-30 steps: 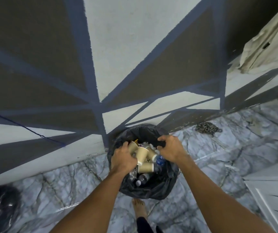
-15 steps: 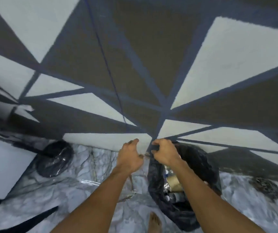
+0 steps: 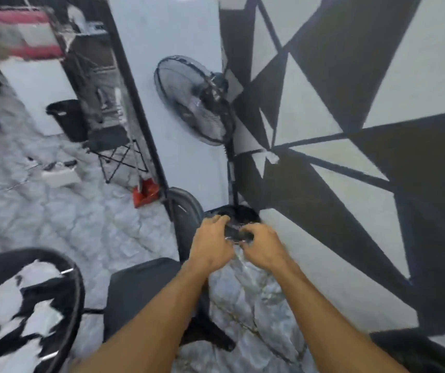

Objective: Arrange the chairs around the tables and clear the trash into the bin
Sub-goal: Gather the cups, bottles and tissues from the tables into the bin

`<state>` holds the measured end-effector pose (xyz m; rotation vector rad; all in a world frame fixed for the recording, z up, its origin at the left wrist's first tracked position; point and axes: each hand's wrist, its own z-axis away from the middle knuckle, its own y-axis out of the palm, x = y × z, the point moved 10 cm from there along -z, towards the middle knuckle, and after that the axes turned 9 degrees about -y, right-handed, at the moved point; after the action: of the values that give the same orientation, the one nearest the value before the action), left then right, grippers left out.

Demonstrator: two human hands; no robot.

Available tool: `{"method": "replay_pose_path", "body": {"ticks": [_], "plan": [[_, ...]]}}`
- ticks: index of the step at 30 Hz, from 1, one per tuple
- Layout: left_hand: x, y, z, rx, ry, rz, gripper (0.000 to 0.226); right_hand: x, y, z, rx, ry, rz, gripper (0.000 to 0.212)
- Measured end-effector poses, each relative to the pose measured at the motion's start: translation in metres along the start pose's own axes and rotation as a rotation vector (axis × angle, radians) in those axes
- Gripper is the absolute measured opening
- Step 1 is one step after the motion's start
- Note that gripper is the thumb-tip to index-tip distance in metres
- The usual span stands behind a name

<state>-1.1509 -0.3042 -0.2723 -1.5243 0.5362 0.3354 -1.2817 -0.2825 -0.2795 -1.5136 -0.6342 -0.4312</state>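
Your view has swung left since half a second ago: the bin of cups and bottles that sat under your right wrist is out of frame, and your hands have closed in until they nearly touch. Between them you hold a wad of black plastic (image 3: 236, 232), glossy and crumpled, at about 1 o'clock from your left hand (image 3: 210, 246) and 11 o'clock from your right hand (image 3: 263, 250). Your left hand has its fingers curled over the top of the wad. Your right hand is curled tight on the wad's near edge (blur hides which fingers do the pinching). Neither hand is spread at all; both are narrow and gripping. Straight beyond the wad, at 12 o'clock, the round base of a standing fan (image 3: 194, 103) rests on the marble floor (image 3: 81, 224) against the painted wall (image 3: 350, 76). A black chair (image 3: 140, 289) sits at 7 o'clock, under your left forearm, and a round table (image 3: 27, 305) lies at 8 o'clock. A dark shape (image 3: 417, 351) at 5 o'clock is too cut off to identify.
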Motion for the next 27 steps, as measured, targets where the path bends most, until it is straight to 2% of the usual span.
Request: {"method": "replay_pose_path", "body": {"ticks": [2,5,7,14,17,21,24,27], "plan": [[0.063,-0.046,0.019,-0.074,-0.101,0.008,0.048,0.064,0.044,-0.018,0.066,-0.107,-0.012,0.026],[0.151,-0.099,0.055,-0.148,-0.291,0.036,0.045,0.149,0.114,-0.034,0.2,-0.255,-0.005,0.039],[0.205,-0.128,0.081,-0.197,-0.397,0.048,0.046,0.198,0.162,-0.04,0.306,-0.327,-0.018,0.041],[0.362,-0.194,0.177,-0.369,-0.755,0.115,0.025,0.34,0.316,-0.035,0.607,-0.589,-0.054,0.04],[0.419,-0.194,0.211,-0.381,-0.908,0.158,0.018,0.374,0.383,-0.027,0.744,-0.682,0.001,0.047],[0.502,-0.154,0.252,-0.281,-1.192,0.108,0.053,0.387,0.463,-0.032,0.892,-0.748,0.102,0.05],[0.54,-0.113,0.261,-0.169,-1.284,0.095,0.061,0.382,0.511,-0.038,0.97,-0.796,0.167,0.05],[0.554,-0.083,0.257,-0.127,-1.309,0.105,0.061,0.371,0.544,-0.041,1.024,-0.892,0.278,0.053]]}}
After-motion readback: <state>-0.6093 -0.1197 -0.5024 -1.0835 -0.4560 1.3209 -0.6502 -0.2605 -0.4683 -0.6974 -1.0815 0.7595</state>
